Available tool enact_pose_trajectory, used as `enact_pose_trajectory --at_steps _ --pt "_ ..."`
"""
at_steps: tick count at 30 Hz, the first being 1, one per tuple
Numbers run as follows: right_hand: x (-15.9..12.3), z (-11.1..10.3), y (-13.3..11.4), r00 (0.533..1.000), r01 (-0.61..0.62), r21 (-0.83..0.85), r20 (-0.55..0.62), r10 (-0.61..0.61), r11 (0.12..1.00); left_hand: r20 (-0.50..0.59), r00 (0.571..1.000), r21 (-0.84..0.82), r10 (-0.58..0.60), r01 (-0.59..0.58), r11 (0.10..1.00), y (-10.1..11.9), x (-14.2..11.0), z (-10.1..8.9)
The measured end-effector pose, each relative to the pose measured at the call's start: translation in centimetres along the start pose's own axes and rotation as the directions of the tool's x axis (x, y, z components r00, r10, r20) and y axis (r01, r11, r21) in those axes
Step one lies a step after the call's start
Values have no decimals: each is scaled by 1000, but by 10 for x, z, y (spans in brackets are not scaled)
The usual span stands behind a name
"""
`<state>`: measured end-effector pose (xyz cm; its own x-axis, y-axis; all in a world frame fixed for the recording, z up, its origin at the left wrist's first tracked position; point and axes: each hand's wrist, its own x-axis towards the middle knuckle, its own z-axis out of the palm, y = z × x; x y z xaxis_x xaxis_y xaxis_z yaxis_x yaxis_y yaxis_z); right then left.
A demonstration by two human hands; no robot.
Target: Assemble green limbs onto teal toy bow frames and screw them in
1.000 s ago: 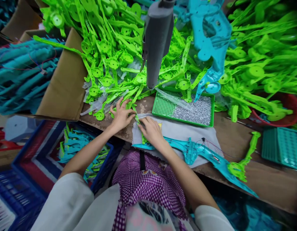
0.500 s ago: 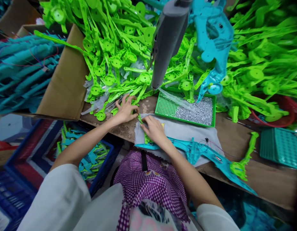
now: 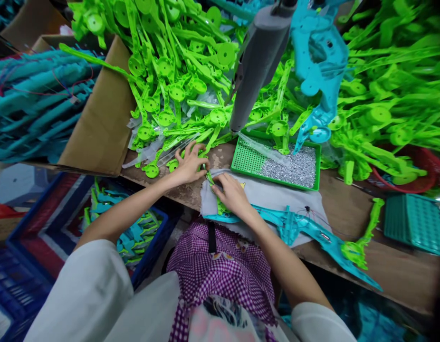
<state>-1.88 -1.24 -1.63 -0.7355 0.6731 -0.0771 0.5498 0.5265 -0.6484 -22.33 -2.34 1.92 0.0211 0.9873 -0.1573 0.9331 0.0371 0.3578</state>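
My left hand [image 3: 188, 167] pinches with thumb and index finger at the upper end of a slim green plastic part [image 3: 209, 178]; its other fingers spread over the table. My right hand [image 3: 233, 194] closes on the lower end of that part, its fingertips partly hidden. Just under the right hand, more green plastic [image 3: 222, 207] lies over the left end of a long blue plastic shell [image 3: 273, 217]. The shell lies across a grey cloth [image 3: 298, 204], with thin wires and a small metal piece on it. At its right end rests another green arm-shaped part [image 3: 355, 252].
A grey powered screwdriver [image 3: 257, 61] hangs above a green tray [image 3: 241, 161] of small metal screws. Green parts [image 3: 177, 90] pile up behind. A cardboard box [image 3: 99, 114] of blue parts is at left, a blue crate [image 3: 148, 266] below, stacked teal baskets [image 3: 416, 223] at right.
The view has shifted slightly, so the screwdriver appears further right. Both hands stay at the slim green part; my left hand's outer fingers have spread a little. The shell has stayed on the cloth.
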Motion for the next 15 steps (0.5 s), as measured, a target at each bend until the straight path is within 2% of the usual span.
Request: enact_pose_trajectory --at_steps 3,6,12,15 --pt "-5 -3 5 1000 17 67 7 -18 998 -66 997 -11 34 -35 999 -1 -7 4" --pt "-8 -6 8 999 29 143 13 -31 989 -107 986 17 130 -129 991 -4 -11 7" --pt "-10 -10 8 1000 13 216 23 -18 976 -56 947 25 317 -316 948 -12 -7 6" --pt "-9 -12 8 1000 5 232 23 -10 973 -60 939 23 339 -338 941 -15 -5 7"
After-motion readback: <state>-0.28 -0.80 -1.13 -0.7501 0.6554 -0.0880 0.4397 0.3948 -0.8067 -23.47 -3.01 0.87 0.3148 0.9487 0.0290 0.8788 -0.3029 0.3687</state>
